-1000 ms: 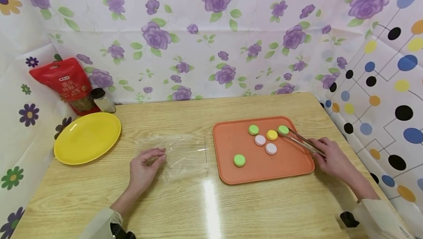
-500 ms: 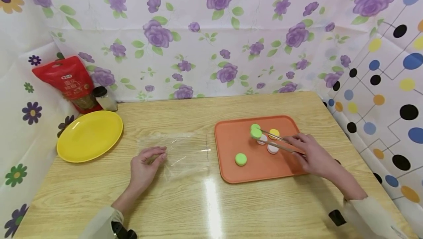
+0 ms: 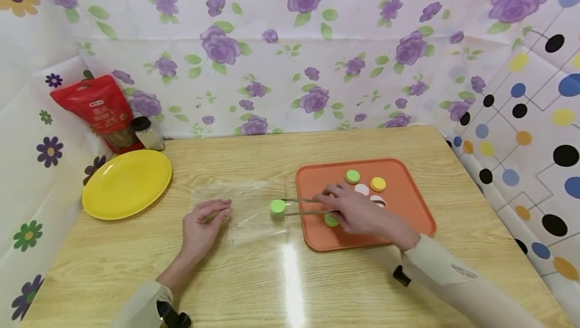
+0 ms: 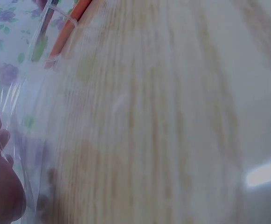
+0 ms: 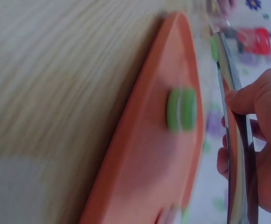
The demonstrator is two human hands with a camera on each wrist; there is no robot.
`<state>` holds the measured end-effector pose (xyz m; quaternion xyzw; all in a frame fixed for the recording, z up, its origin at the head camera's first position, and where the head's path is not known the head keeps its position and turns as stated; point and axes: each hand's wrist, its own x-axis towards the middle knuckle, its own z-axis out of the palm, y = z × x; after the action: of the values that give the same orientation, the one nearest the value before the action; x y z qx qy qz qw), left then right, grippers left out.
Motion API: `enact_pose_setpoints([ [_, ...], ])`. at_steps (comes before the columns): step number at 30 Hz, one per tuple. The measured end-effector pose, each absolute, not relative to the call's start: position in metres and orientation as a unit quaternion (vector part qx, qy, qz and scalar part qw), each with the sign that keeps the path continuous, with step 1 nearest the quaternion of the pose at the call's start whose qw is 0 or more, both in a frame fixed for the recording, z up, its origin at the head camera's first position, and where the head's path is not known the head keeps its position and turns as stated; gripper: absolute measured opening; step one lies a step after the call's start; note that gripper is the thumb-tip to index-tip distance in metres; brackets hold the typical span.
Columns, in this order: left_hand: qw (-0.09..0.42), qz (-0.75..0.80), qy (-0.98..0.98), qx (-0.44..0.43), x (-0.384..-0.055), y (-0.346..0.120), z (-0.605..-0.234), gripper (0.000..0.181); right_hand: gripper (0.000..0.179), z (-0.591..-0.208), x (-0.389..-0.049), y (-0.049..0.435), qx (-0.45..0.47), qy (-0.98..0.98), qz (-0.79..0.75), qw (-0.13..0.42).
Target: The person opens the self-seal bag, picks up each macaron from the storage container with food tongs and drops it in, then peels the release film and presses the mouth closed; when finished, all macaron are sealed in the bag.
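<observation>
My right hand (image 3: 362,212) grips metal tongs (image 3: 305,213), with a green macaron (image 3: 278,206) between their tips. That macaron is at the right end of a clear plastic bag (image 3: 246,224); whether it is inside or just above the film I cannot tell. Thumb and fingers of my left hand (image 3: 201,230) pinch the bag's left edge. In the left wrist view, the film stands raised beside the left hand (image 4: 2,177). On the orange tray (image 3: 408,222) are a green macaron (image 3: 352,176), a yellow macaron (image 3: 378,184), two pale pink ones and another green one (image 3: 331,220), partly hidden.
At the left lies a yellow plate (image 3: 127,184). Behind it stand a red pouch (image 3: 99,109) and a black-lidded jar (image 3: 148,134). Patterned sheets line the back and both sides of the wooden table (image 3: 240,287).
The tongs have carried the green macaron left from the tray's far right side, over the other macarons, to the plastic bag. My left hand stays at the bag's left edge.
</observation>
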<state>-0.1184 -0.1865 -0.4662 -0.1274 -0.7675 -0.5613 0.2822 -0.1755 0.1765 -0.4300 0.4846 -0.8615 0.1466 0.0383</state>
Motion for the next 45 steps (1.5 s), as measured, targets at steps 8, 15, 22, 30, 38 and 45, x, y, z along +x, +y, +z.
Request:
enact_pose_setpoints([
  [8,0.289,-0.564,-0.761,-0.141,-0.122,-0.188,-0.472,0.017,0.040,-0.432,-0.184,0.123,0.529,-0.842,0.102,0.031],
  [15,0.279,-0.574,-0.759,-0.131,-0.118,-0.189,-0.468,0.015,0.042,-0.435,-0.189,0.088,0.550,-0.831,0.087,0.006],
  [22,0.275,-0.577,-0.760,-0.123,-0.117,-0.189,-0.467,0.014,0.039,-0.438,-0.190,0.067,0.555,-0.824,0.114,-0.014],
  [30,0.288,-0.574,-0.756,-0.128,-0.117,-0.188,-0.466,0.014,0.040,-0.443,-0.191,0.050,0.570,-0.813,0.115,-0.018],
  [38,0.287,-0.572,-0.758,-0.126,-0.117,-0.187,-0.465,0.013,0.043,-0.439,-0.190,0.042,0.558,-0.822,0.109,-0.043],
  [45,0.273,-0.583,-0.755,-0.123,-0.116,-0.187,-0.465,0.012,0.042,-0.436,-0.192,0.053,0.555,-0.820,0.131,-0.050],
])
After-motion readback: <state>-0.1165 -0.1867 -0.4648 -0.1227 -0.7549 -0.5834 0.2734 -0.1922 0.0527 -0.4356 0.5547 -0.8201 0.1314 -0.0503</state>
